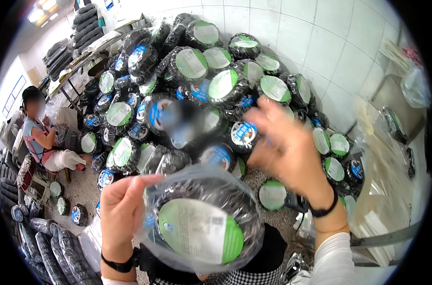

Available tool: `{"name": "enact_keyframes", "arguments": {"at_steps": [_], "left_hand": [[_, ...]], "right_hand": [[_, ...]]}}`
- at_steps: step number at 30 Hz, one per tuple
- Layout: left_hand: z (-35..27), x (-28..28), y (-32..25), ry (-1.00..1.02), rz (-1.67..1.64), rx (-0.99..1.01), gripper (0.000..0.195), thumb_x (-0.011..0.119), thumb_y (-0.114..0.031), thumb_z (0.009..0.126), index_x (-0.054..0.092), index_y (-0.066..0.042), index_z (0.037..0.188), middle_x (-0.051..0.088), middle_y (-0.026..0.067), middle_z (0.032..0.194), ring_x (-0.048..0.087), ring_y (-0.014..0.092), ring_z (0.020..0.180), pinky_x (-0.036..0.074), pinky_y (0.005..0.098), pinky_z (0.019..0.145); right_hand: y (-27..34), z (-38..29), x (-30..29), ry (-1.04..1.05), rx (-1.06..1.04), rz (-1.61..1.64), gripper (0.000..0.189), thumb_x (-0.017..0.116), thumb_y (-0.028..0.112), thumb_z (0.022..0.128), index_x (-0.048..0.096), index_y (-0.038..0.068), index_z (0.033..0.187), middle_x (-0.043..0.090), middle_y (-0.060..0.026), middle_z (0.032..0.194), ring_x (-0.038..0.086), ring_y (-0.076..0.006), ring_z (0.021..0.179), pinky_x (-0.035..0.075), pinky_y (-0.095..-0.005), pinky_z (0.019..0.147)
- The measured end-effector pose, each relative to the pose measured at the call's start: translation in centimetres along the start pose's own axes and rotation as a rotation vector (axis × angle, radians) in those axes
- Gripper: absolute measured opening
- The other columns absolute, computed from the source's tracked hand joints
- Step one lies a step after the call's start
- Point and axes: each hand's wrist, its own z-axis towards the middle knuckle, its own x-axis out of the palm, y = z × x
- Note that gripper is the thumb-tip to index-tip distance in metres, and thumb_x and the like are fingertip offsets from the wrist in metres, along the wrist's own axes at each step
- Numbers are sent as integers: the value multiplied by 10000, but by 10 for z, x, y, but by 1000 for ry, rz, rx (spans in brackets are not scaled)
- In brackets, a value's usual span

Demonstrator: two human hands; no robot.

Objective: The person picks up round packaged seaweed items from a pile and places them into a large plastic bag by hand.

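My left hand (122, 210) grips the edge of a clear plastic bag (255, 245) above my lap. Inside the bag sits a round black package (219, 192) in shiny wrap. A round green-and-white label (191, 228) with print lies on its near side. To the right, my right hand (290, 153) is raised, blurred by motion, with its fingers spread and nothing seen in it. Just beyond, a large heap of similar wrapped black packages (223, 85) leans against the tiled wall, with green-and-white or blue labels.
Clear plastic sheeting (376, 171) hangs at the right, above a metal bar (387, 237). One labelled package (272, 195) lies on the speckled floor (85, 194). Long wrapped black bundles (69, 249) are at lower left. A seated person (46, 135) handles dark material at far left.
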Motion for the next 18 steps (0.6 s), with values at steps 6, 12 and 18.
{"name": "enact_keyframes", "arguments": {"at_steps": [6, 12, 18], "left_hand": [[9, 1, 16, 82, -210, -191, 380, 433, -222, 964, 625, 105, 935, 396, -18, 364, 309, 51, 264, 215, 206, 275], [14, -16, 34, 29, -43, -8, 356, 458, -206, 956, 564, 115, 1067, 415, -37, 443, 319, 29, 343, 227, 205, 349], [10, -35, -6, -67, -97, -120, 363, 408, -195, 965, 620, 99, 952, 381, -47, 380, 285, 23, 280, 198, 196, 292]], "right_hand": [[-263, 124, 130, -424, 655, -10, 1188, 730, 549, 657, 15, -43, 1398, 85, -410, 1376, 168, -472, 1318, 268, -436, 1051], [-308, 140, 219, -768, 927, 240, 1109, 790, 264, 635, 47, -53, 1395, 294, -346, 1337, 347, -417, 1247, 339, -427, 1014], [-293, 78, 132, -595, 1015, 1123, 636, 730, 209, 713, 373, 220, 1239, 516, -91, 1024, 504, -278, 803, 452, -475, 672]]}}
